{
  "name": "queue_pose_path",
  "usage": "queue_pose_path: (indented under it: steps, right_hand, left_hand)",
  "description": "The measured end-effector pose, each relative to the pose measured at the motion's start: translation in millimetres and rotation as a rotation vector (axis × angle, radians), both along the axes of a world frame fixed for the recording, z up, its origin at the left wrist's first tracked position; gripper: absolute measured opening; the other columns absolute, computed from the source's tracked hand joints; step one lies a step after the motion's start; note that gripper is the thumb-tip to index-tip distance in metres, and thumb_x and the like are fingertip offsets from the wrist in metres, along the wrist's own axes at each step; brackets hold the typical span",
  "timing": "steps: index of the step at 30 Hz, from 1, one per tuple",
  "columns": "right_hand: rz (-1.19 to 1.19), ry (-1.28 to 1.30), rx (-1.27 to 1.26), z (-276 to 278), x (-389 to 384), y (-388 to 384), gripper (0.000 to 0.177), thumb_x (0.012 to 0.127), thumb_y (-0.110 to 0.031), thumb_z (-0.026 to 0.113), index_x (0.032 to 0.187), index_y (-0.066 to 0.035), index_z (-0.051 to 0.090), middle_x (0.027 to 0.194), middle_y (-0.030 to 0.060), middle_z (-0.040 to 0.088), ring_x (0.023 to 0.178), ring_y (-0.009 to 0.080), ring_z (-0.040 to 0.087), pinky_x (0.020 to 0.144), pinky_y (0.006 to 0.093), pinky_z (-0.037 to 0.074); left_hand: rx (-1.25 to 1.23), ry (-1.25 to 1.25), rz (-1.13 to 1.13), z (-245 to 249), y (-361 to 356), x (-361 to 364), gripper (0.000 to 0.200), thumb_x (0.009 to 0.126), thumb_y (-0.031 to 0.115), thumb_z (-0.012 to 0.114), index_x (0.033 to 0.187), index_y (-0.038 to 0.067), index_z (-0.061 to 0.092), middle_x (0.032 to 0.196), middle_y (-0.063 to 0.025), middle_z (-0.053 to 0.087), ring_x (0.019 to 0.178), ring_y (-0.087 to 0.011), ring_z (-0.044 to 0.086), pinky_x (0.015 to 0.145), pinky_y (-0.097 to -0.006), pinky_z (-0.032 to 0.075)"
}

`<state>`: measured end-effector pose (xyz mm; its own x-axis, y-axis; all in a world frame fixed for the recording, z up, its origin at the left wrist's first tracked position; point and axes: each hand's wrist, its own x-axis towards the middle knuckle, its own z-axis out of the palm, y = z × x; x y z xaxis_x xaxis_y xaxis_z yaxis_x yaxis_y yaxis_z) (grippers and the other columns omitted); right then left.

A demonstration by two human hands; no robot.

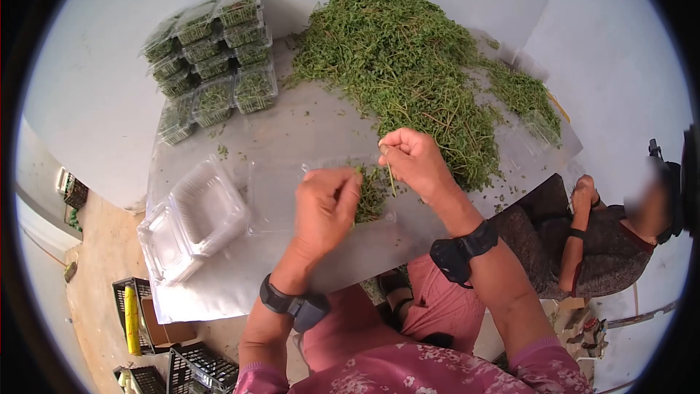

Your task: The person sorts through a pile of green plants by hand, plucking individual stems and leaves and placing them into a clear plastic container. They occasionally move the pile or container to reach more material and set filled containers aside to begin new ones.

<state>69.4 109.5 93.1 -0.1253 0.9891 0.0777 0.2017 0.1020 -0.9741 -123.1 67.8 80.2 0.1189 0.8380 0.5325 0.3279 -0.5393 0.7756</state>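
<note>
Green herb bunch [370, 195] clamped in left hand [326, 204] grip; right hand [415, 160] grip pinches 1 stem [391, 179].

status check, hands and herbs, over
Left hand curled on herb bunch in open clamshell, grip unclear. Right hand pinching a sprig. Loose herb pile just behind, nothing blocking.

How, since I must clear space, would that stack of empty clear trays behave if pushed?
The empty clear trays look thin and see-through, so probably very light and flexible. Loosely nested and skewed, they would likely slide apart on the smooth table cover rather than move together.
</note>
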Motion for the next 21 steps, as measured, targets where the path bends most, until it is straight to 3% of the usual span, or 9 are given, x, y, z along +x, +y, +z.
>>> queue_pose_path:
  steps: [1,4,7,10,13,19,21]
  right_hand:
    - [0.014,0.002,-0.022,1.9,-0.8,-1.5,0.018,0.094,-0.010,0.060,0.105,0.004,0.060,0.083,0.0061,0.067,0.060,0.0056,0.057,0.051,0.0228,0.044]
    - [0.043,-0.034,-0.076,4.2,-6.9,-4.4,0.021,0.094,-0.011,0.061,0.108,0.004,0.058,0.082,0.0073,0.066,0.058,0.0059,0.057,0.050,0.0225,0.044]
    - [0.032,-0.145,-0.064,0.2,-11.7,-4.5,0.023,0.093,-0.012,0.062,0.109,0.005,0.058,0.081,0.0067,0.065,0.057,0.0075,0.057,0.050,0.0236,0.045]
    - [0.000,-0.234,0.014,-8.7,-4.2,0.2,0.022,0.092,-0.012,0.064,0.106,0.005,0.060,0.080,0.0051,0.064,0.057,0.0085,0.057,0.051,0.0245,0.046]
    - [-0.019,-0.320,0.077,-2.8,3.2,-1.8,0.017,0.091,-0.011,0.065,0.099,0.004,0.063,0.076,0.0034,0.064,0.057,0.0091,0.057,0.052,0.0255,0.047]
    - [0.115,-0.445,0.192,-7.1,2.7,-8.2,0.010,0.088,-0.009,0.066,0.087,0.001,0.065,0.068,0.0018,0.062,0.060,0.0077,0.055,0.056,0.0273,0.046]
    - [0.142,-0.477,0.188,-5.1,-0.8,-10.1,0.010,0.087,-0.009,0.067,0.086,0.001,0.065,0.068,0.0019,0.062,0.062,0.0070,0.055,0.057,0.0274,0.046]
  left_hand:
    - [-0.161,-0.067,-0.001,0.8,-0.5,-3.2,0.011,0.089,0.008,0.066,0.091,-0.002,0.068,0.069,-0.0037,0.063,0.065,-0.0107,0.054,0.064,-0.0276,0.044]
    - [-0.207,-0.137,0.013,-10.7,9.3,-5.1,0.012,0.088,0.007,0.065,0.094,-0.003,0.067,0.061,-0.0091,0.059,0.050,-0.0163,0.050,0.051,-0.0291,0.043]
    - [-0.170,-0.060,0.094,-11.6,10.3,-3.0,0.014,0.087,0.007,0.066,0.096,-0.003,0.068,0.064,-0.0106,0.062,0.054,-0.0174,0.056,0.056,-0.0298,0.047]
    - [-0.097,-0.043,0.187,-15.8,16.3,-5.3,0.016,0.089,0.005,0.065,0.102,-0.004,0.068,0.073,-0.0058,0.065,0.069,-0.0105,0.058,0.067,-0.0271,0.049]
    - [-0.024,-0.040,0.220,-15.3,21.7,-15.1,0.012,0.088,0.004,0.065,0.098,-0.003,0.068,0.075,-0.0072,0.066,0.070,-0.0123,0.060,0.068,-0.0280,0.050]
    - [-0.126,0.192,-0.007,-1.3,16.7,-27.0,0.007,0.083,0.002,0.067,0.089,-0.002,0.067,0.074,-0.0083,0.066,0.064,-0.0156,0.060,0.060,-0.0293,0.048]
    - [-0.052,0.317,-0.078,-2.1,16.8,-28.8,0.009,0.080,0.004,0.069,0.088,0.000,0.068,0.074,-0.0089,0.067,0.065,-0.0190,0.059,0.066,-0.0321,0.048]
